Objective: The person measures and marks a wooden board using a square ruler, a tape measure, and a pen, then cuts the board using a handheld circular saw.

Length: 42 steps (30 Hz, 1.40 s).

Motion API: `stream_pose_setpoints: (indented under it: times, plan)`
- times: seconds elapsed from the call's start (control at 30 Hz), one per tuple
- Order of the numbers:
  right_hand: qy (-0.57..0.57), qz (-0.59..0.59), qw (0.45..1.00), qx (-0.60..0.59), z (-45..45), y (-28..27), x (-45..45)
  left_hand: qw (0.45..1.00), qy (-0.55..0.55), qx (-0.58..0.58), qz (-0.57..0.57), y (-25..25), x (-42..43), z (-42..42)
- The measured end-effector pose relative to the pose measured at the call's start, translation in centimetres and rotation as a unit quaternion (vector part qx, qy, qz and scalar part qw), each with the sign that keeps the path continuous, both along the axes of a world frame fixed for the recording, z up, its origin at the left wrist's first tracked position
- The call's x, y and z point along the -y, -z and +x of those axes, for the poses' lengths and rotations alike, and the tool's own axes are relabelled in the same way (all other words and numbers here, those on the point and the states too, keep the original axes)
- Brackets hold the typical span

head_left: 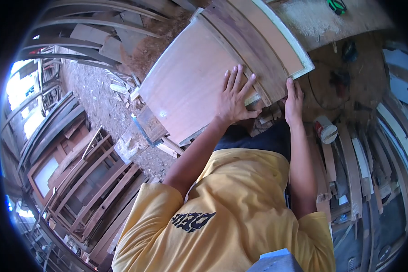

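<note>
Left hand splayed, right hand half-open, against panel, strip slanting away leftward

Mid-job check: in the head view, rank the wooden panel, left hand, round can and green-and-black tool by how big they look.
Largest to smallest, as they look:
1. Wooden panel
2. Left hand
3. Round can
4. Green-and-black tool, small at the top

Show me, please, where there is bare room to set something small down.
The widest free patch is on the pale panel, between the left hand and its outer edge. Another, dusty, lies on the board beside the green tape measure. It is crowded past the right forearm, where timber surrounds the can.
</note>
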State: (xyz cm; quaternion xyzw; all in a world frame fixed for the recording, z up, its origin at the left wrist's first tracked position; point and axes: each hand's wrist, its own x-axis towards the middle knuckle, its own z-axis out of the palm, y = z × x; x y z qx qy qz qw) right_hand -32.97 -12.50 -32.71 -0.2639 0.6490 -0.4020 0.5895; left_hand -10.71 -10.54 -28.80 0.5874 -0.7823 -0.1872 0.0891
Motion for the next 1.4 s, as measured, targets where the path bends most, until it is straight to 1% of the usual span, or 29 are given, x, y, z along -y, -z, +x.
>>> stream_pose_setpoints:
  times: [0.17,0.23,0.27,0.33,0.37,0.43,0.5,0.6,0.73,0.97,1.07,1.13,1.17,1.23,1.37,1.4]
  plan:
    - [-0.009,-0.013,1.000,0.009,-0.3,0.1,0.2,1.000,0.000,-0.011,0.001,0.1,0.1,0.1]
    - [-0.035,-0.018,0.998,-0.043,-0.4,-0.4,0.2,1.000,-0.002,-0.006,-0.010,0.3,0.0,0.0]
    - [-0.033,-0.016,0.998,-0.045,-0.4,-0.5,0.3,1.000,0.001,-0.009,-0.008,0.4,0.0,0.0]
    - [-0.030,0.001,1.000,0.002,-0.6,-0.5,0.3,1.000,-0.004,-0.009,-0.014,0.5,-0.1,0.0]
    - [-0.029,0.004,1.000,-0.001,-0.7,-0.6,0.3,1.000,-0.006,-0.009,-0.016,0.5,-0.1,-0.1]
    - [-0.025,0.028,0.998,0.057,-1.0,-0.4,0.2,1.000,0.003,0.002,-0.018,0.6,-0.2,0.0]
    - [-0.028,0.021,0.997,0.062,-1.2,-0.2,0.2,1.000,0.010,0.019,-0.022,0.7,-0.1,0.1]
    - [-0.033,0.014,0.996,0.078,-1.4,0.1,0.3,1.000,-0.007,-0.005,-0.015,0.6,-0.1,-0.1]
    - [-0.037,0.013,0.993,0.107,-1.8,0.2,0.2,1.000,-0.012,-0.006,-0.018,0.5,-0.1,-0.3]
    - [-0.056,0.012,0.990,0.131,-2.0,-0.8,0.7,0.999,0.007,0.037,-0.023,0.8,-0.1,-0.2]
    - [-0.070,0.008,0.987,0.145,-2.6,0.0,0.8,0.999,0.004,0.045,-0.018,0.9,-0.1,-0.2]
    - [-0.123,-0.017,0.988,0.089,-3.4,1.4,0.8,0.998,0.002,0.055,-0.009,0.8,-0.2,-0.4]
    - [-0.123,-0.012,0.988,0.097,-3.8,2.2,0.5,0.998,0.005,0.055,-0.006,0.7,-0.3,-0.3]
    - [-0.160,-0.030,0.981,0.101,-4.1,2.9,0.9,0.998,0.009,0.063,-0.001,0.8,-0.1,-0.2]
    - [-0.137,-0.028,0.985,0.105,-3.9,2.3,1.0,0.999,0.002,0.054,-0.006,1.4,-0.1,-0.5]
    - [-0.156,-0.028,0.983,0.096,-3.9,2.0,1.1,0.999,-0.005,0.050,-0.011,1.5,-0.2,-0.4]
